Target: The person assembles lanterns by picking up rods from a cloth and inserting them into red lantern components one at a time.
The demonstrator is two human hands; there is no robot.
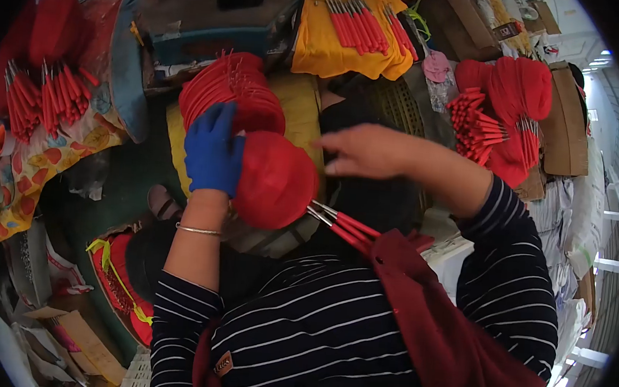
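My left hand wears a blue glove and grips the left edge of a round red fabric piece; its fingertips are partly hidden. Red handles with silvery metal ends stick out from the lower right of that piece, toward my chest. My bare right hand is to the right of the fabric, apart from it and slightly blurred, with its thumb and forefinger separated and nothing visible between them. Just beyond my left hand, a thick stack of red rounds with wire-like edges lies on a yellow cloth.
Several red handles lie on an orange cloth at the back. Bundles of red handled pieces sit at the left on a patterned cloth. More red bundles stand at the right beside a cardboard box.
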